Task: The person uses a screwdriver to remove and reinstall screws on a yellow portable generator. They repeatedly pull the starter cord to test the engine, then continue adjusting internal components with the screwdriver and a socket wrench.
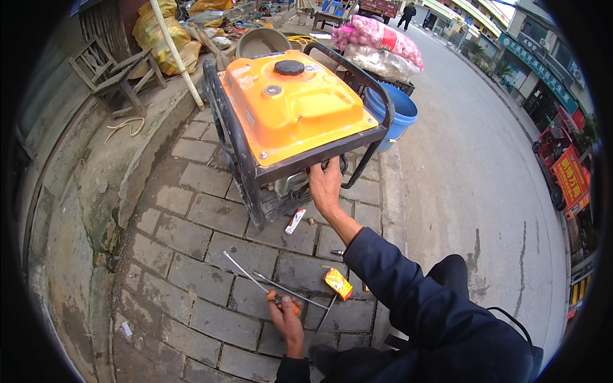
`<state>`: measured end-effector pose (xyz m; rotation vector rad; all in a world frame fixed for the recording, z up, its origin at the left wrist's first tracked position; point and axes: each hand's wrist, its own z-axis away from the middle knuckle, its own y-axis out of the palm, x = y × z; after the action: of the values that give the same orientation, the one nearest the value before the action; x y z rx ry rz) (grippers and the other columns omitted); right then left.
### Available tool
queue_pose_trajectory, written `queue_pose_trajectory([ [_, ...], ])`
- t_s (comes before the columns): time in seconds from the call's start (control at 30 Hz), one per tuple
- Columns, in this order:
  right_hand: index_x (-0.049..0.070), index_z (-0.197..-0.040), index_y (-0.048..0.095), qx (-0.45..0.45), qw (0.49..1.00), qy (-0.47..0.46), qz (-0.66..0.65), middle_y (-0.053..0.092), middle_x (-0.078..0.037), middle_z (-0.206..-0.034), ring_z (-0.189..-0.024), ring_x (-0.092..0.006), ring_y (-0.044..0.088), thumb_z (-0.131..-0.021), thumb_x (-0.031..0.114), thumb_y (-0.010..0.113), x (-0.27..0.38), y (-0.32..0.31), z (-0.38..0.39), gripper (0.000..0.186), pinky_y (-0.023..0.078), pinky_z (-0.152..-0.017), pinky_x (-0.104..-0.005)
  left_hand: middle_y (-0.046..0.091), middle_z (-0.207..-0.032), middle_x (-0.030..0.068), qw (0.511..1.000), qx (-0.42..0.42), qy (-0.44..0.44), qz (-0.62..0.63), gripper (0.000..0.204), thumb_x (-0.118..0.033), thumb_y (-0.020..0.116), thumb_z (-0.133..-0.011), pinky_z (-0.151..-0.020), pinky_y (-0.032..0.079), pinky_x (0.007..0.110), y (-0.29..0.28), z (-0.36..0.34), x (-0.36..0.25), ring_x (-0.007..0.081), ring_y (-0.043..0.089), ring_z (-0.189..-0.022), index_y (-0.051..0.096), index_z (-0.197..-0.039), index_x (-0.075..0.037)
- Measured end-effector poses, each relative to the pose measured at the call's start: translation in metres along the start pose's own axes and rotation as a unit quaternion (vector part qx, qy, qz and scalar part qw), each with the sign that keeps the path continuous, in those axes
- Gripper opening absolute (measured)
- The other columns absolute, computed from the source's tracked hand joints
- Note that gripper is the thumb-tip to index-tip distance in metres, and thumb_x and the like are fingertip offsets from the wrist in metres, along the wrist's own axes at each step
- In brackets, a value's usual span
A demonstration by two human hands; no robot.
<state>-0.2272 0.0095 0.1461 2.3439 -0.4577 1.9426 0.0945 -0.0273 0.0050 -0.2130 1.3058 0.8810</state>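
My left hand (pixel 287 320) is closed around the orange handle of a screwdriver (pixel 278 299), its long metal shaft slanting up and left above the paving. My right hand (pixel 327 186) reaches in under the front edge of a portable generator (pixel 290 105) with an orange tank and black tube frame. Its fingers are bent together against the engine area, and the frame hides their tips and whatever they grip. Beside my left hand, a T-handled wrench (pixel 294 292) lies on the bricks. A crumpled yellow packet (pixel 338 284) rests near its crossbar. Closer to the generator lies a white-and-red narrow box (pixel 295 221).
Behind the generator stand a blue bucket (pixel 397 115) and pink-and-white sacks (pixel 380 45). A pale pole (pixel 175 54) leans at left, near a wooden chair (pixel 118 73) on a raised concrete ledge (pixel 143 137). A road (pixel 472 166) runs along the right, with a red three-wheeler (pixel 562 166) parked beyond.
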Motion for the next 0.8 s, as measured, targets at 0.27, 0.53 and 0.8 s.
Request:
queue_pose_trajectory([
  [0.27,-0.001,-0.133,0.052,-0.035,0.994,-0.102,-0.033,0.068,-0.016,-0.117,-0.102,-0.0223,0.066,-0.101,0.02,0.064,0.0,0.003,-0.001,0.041,0.052,-0.089,-0.0362,0.061,-0.089,0.002,0.999,0.009,-0.01,-0.032,0.034,-0.018,0.055,-0.106,-0.068,0.044,0.026,0.002,0.0,0.001,0.0093,0.057,-0.075,0.051,-0.135,-0.001],
  [0.53,0.003,-0.134,0.05,-0.025,0.997,-0.075,-0.002,0.071,-0.028,-0.113,-0.107,-0.0446,0.069,-0.102,0.028,0.062,0.002,0.0,0.005,0.043,0.052,-0.09,-0.0464,0.062,-0.088,0.0025,1.0,0.002,0.0,-0.014,0.023,-0.018,0.055,-0.105,-0.067,0.044,0.026,0.008,0.003,-0.003,0.0092,0.057,-0.074,0.053,-0.121,-0.002],
  [0.8,0.002,-0.138,0.048,0.003,0.999,-0.024,0.044,0.07,-0.029,-0.117,-0.11,-0.044,0.069,-0.1,0.025,0.064,-0.004,-0.001,-0.006,0.048,0.051,-0.094,-0.0465,0.062,-0.087,0.0027,1.0,-0.002,0.001,-0.004,0.024,-0.02,0.056,-0.106,-0.067,0.044,0.026,0.011,0.004,-0.006,0.0093,0.056,-0.073,0.053,-0.121,-0.002],
])
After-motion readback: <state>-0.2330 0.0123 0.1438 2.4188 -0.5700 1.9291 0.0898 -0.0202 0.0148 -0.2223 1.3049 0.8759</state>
